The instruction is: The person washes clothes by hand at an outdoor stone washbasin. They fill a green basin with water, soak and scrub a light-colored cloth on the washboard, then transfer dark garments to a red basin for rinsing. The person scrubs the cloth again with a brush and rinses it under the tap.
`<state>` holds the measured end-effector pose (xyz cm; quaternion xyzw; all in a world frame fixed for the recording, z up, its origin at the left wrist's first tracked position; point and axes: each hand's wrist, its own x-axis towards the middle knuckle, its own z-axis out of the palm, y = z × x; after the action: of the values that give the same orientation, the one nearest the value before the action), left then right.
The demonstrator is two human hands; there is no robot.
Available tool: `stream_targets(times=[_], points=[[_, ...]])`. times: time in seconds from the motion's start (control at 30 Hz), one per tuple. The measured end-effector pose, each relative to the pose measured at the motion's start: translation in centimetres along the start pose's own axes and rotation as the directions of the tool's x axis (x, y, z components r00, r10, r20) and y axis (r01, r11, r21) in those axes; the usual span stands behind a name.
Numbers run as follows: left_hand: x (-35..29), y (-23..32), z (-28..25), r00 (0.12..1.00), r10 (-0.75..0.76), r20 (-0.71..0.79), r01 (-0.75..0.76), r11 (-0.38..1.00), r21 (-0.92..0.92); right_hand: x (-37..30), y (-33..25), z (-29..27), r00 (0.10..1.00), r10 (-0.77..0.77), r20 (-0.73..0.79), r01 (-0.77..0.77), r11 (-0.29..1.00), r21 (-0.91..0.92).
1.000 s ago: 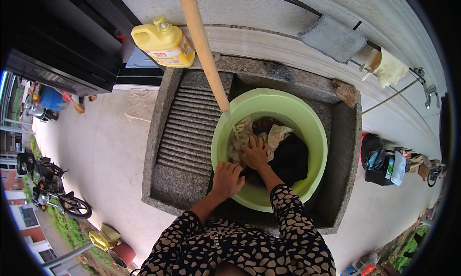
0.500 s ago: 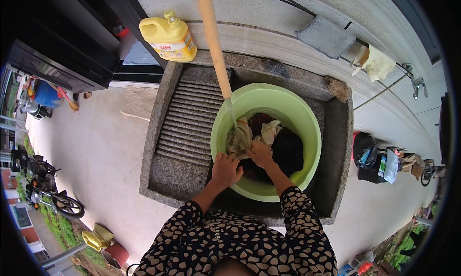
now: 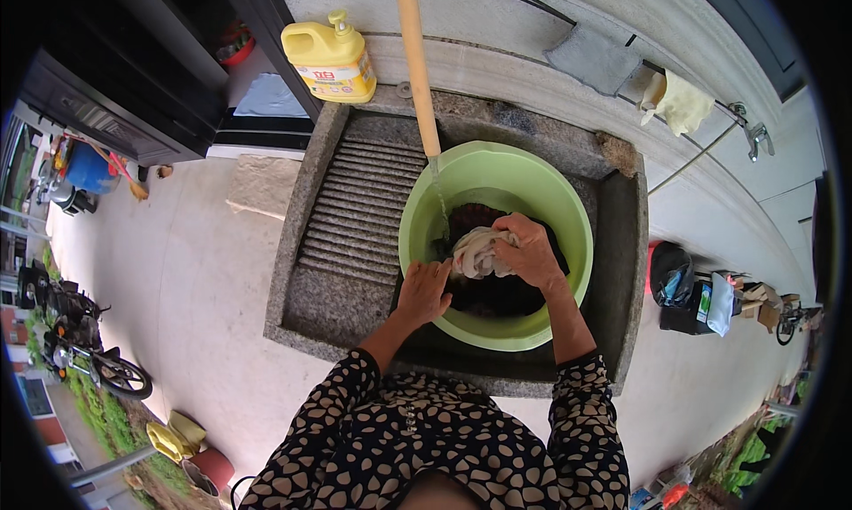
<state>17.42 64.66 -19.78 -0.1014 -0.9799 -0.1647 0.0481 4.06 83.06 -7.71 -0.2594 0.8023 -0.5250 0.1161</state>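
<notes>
A light-green plastic tub (image 3: 581,199) stands in a stone sink (image 3: 297,244). Inside it lies dark wet laundry (image 3: 532,292). My right hand (image 3: 531,253) is closed around a bunched pale cloth (image 3: 479,253), held over the dark laundry. At the tub's near-left side is my left hand (image 3: 424,290), fingers extended and apart from the thumb, the tips close to the cloth's left end. Whether they touch it is hard to see. Water (image 3: 440,190) runs from a tan hose (image 3: 414,57) into the tub's left part.
Left of the tub is the sink's ribbed washboard (image 3: 364,208). A yellow pump jug (image 3: 333,62) stands at the back left corner, and a brown scrubber (image 3: 619,153) sits on the back right rim. A grey cloth (image 3: 593,59) and pale gloves (image 3: 679,102) hang along the wall.
My right hand has shifted right and up, bringing the pale cloth away from the tub's left side in a tighter bunch. My left hand stays near the rim, its fingers off the main bunch.
</notes>
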Motion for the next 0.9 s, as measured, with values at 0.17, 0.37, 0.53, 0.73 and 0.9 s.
stream_targets(times=[0.17, 0.37, 0.53, 0.73, 0.9], points=[[-0.1, -0.3, 0.9, 0.997, 0.002, 0.073, -0.003, 1.000, 0.014, 0.8, 0.6, -0.6, 0.995, 0.012, -0.095, 0.008, 0.978, 0.208], [0.3, 0.0, 2.4, 0.965, -0.051, 0.258, 0.057, 0.998, -0.014, -1.4, 18.0, 7.6, 0.963, 0.139, -0.232, -0.202, 0.940, -0.275], [1.0, 0.7, -0.7, 0.972, -0.087, 0.217, 0.092, 0.996, -0.013, -1.8, 17.8, 11.9, 0.997, 0.010, -0.081, -0.066, 0.684, -0.727], [1.3, 0.9, -1.0, 0.963, -0.094, 0.253, 0.097, 0.995, -0.002, 1.6, 19.1, 8.5, 0.914, 0.402, -0.058, -0.393, 0.838, -0.379], [0.5, 0.5, 0.5, 0.982, -0.074, 0.171, 0.073, 0.997, 0.011, -1.6, 15.6, 4.2, 0.990, 0.130, -0.061, -0.139, 0.973, -0.186]])
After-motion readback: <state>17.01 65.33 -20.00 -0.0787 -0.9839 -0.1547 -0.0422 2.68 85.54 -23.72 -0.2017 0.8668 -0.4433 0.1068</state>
